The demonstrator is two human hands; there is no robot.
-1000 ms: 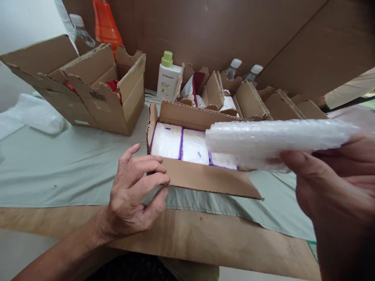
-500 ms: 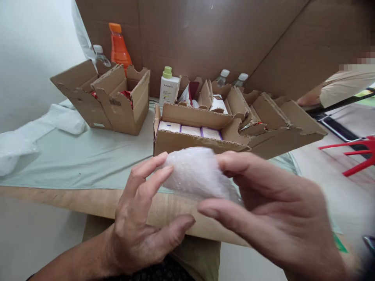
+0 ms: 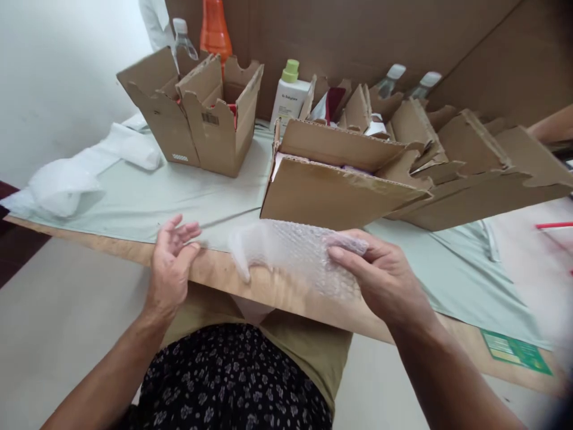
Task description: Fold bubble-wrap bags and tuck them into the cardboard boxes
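A piece of clear bubble wrap [image 3: 299, 251] stretches out over the table's front edge, its left end blurred by motion. My right hand [image 3: 380, 269] pinches its right end between thumb and fingers. To the left of the wrap, my left hand [image 3: 174, 257] is apart from it, fingers loosely curled and spread with nothing in them. Just beyond the wrap stands an open cardboard box [image 3: 340, 194] whose contents are mostly hidden by its front wall.
More cardboard boxes [image 3: 197, 128] stand at the back left, with others at the right. A white bottle with a green cap [image 3: 289, 98] is between them. Crumpled bubble wrap [image 3: 67, 182] lies at far left. A green card [image 3: 514, 349] lies at the right front edge.
The bubble wrap has gone from a folded bundle between both hands to an extended strip. My left hand has come off it and moved left; my right hand keeps hold. The view has shifted.
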